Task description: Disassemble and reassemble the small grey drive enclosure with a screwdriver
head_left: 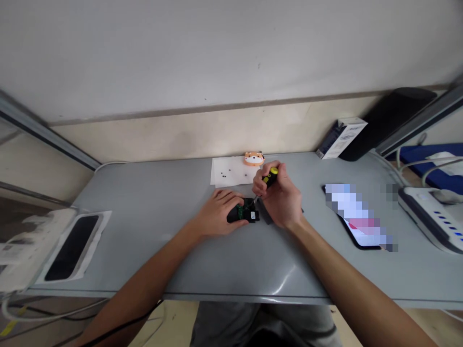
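Note:
On the grey table, my left hand grips a small black device with a green circuit board showing, thumb along its near edge. A black and yellow screwdriver is wrapped in the fingers of my right hand; its shaft slants down to the device. A dark flat piece lies partly hidden under my right hand. Behind my hands, white paper carries several tiny dark screws. An orange and white animal-faced case rests at the paper's back right.
A lit phone lies on the right, beside a white power strip. Behind it stand a carton and a black cylinder. On the left, a dark phone-shaped item lies near a white device with cables.

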{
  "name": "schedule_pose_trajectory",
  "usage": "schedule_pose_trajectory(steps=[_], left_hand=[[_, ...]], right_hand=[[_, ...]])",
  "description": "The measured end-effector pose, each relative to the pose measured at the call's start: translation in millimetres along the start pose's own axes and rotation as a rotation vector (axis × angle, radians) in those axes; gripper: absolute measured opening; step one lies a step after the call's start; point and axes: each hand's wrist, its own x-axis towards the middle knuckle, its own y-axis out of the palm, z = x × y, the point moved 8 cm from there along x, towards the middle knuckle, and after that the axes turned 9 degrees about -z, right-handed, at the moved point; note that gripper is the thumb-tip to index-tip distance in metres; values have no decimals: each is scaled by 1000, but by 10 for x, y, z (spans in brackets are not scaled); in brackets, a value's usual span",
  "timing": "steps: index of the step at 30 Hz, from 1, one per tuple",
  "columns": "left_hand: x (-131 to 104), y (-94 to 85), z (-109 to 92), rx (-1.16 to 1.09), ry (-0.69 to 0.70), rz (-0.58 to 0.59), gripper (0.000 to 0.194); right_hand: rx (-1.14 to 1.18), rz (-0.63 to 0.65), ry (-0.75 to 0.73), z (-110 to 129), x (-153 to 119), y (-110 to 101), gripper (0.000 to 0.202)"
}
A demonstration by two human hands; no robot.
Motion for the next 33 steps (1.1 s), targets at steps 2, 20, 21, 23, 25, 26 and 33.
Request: schedule_pose_trajectory(steps=[2,20,21,23,25,26,33], left_hand=[[2,-8,-4,-4,-6,0,30],[5,-15,-36,1,-7,6,25],[7,-15,-36,3,-9,10,25],[9,-18,-33,10,-10,10,25],[7,-21,-31,16,-4,3,25],[6,-24,-32,18,1,-2,26],[0,-20,-41,23,15,-14,25]], right_hand=[[10,-13,-7,5,1,-9,38],[-9,0,-2,8,3,12,43],[-9,-4,-8,17,7,7,43],[-1,-6,-18,34,12,4,43],[16,2,-11,34,11,12,42],[22,11,1,27,8,22,41],[-25,-6,11,29,0,26,41]])
